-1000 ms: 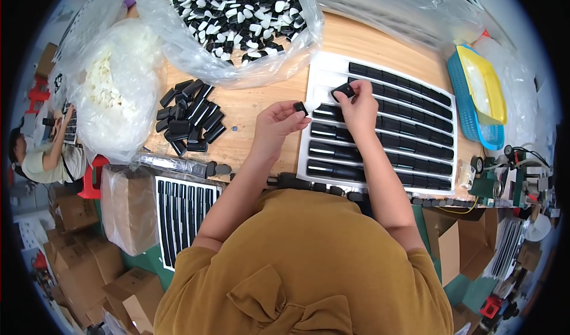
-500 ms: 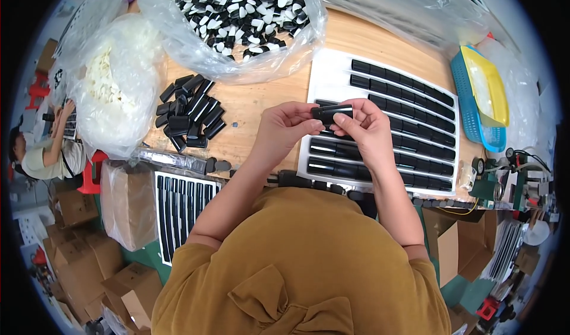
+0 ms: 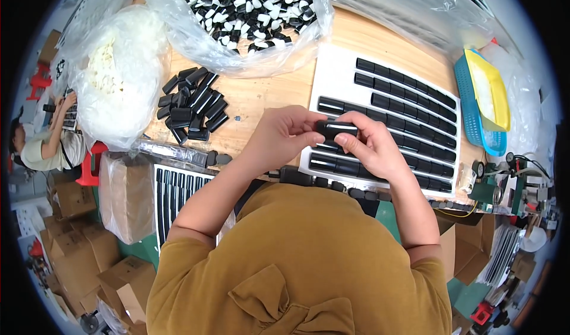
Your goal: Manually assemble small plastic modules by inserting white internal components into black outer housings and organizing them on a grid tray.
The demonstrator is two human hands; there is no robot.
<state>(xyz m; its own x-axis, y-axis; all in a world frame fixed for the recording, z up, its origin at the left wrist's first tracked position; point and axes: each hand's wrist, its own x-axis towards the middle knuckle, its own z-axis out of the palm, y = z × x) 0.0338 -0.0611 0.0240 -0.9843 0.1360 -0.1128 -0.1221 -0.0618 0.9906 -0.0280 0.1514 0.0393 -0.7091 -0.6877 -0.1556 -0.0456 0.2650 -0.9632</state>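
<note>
Mustard-yellow top fills the near edge; both forearms rise from it to the bench middle.

Hands: left hand (image 3: 284, 134) and right hand (image 3: 369, 146) meet over the near-left part of the white tray (image 3: 332, 68). Between them one black part (image 3: 336, 128), oblong, with a pale stripe on its upper face. Left fingers pinch its left end, right fingers pinch its right end and wrap beneath. Part is lifted clear of the tray, held level.

Change: a second ago the hands were apart, the left one pinching a small piece over bare bench, the right one reaching to a tray row. Half a second ago they had come together. Now they are closed on the single part. Judgement: the small piece looks to be going onto, or already sits on, the black part; seating cannot be confirmed, as the fingers hide the joint.

Near edge of bench: line of dark parts (image 3: 356, 192) along the rim. Below left: second tray (image 3: 178, 192) of black parts beside a bagged carton (image 3: 124, 195).

Mid: tray rows of black parts (image 3: 409, 106), mostly filled. Left: loose pile (image 3: 191, 105) of black parts on wood.

Far: clear bag (image 3: 249, 2) of black-and-white pieces; left, bag of white pieces (image 3: 116, 74). Right: blue basket (image 3: 478, 112) with a yellow one inside.

Far left: another person (image 3: 41, 145), seated.
</note>
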